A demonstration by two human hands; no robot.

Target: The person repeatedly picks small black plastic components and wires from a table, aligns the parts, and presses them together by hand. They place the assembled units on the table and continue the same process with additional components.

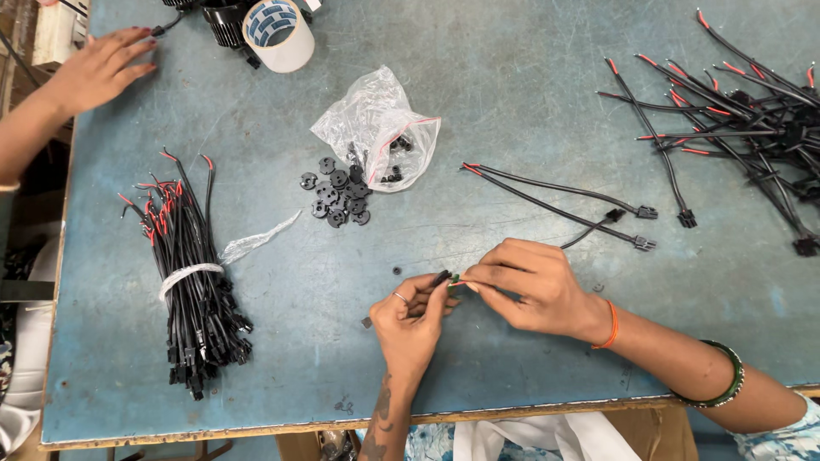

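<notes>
Near the table's (530, 94) front edge, the left hand (412, 320) and right hand (531, 286) meet — both pinching one small black connector (442, 278). Bundled wires (190, 277) lie toward the left edge — loose wires (743, 111) at the far right corner.

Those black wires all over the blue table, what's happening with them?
A person seated at the blue table pinches a small black and green piece between the left hand and right hand. A banded bundle of wires lies to the left, a loose pile of wires at the far right. A plastic bag with small black discs spilled beside it sits in the middle. Another person's hand rests at the top left corner.
</notes>
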